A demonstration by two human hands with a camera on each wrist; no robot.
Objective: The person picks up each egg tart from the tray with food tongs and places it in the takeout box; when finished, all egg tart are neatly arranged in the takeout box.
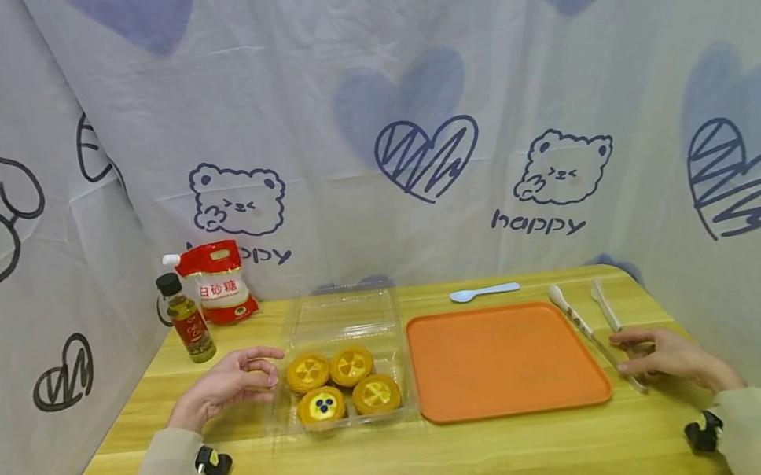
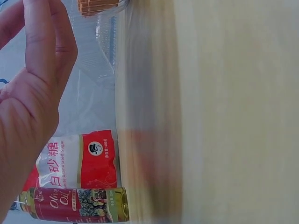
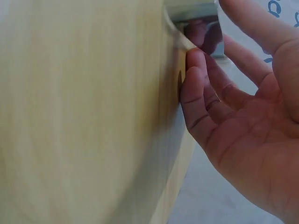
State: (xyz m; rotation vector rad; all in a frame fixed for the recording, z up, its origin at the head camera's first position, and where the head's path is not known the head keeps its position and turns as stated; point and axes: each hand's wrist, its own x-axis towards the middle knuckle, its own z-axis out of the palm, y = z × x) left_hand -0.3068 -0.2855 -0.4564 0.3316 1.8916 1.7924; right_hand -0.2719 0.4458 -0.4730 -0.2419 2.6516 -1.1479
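My right hand point(image 1: 669, 356) is at the white-tipped metal tongs point(image 1: 588, 331), which lie spread beside the tray. Its thumb and curled fingers hold the two arms from either side; in the right wrist view the shiny metal point(image 3: 205, 32) sits between thumb and fingers, with part of the grip out of frame. My left hand point(image 1: 234, 382) hovers left of a clear plastic box point(image 1: 407, 381), holding nothing, fingers loosely bent. In that box sit several golden tarts point(image 1: 375, 393), one topped with blueberries point(image 1: 321, 405). The box's lid point(image 1: 341, 310) stands raised at the back.
An orange tray point(image 1: 510, 360) lies between box and tongs. Behind it is a pale blue spoon point(image 1: 485, 292). At the back left stand a bottle of olive oil point(image 1: 189, 320) and a red-and-white sugar bag point(image 1: 218, 285). Printed curtains point(image 1: 365, 231) surround the wooden table point(image 1: 450, 459).
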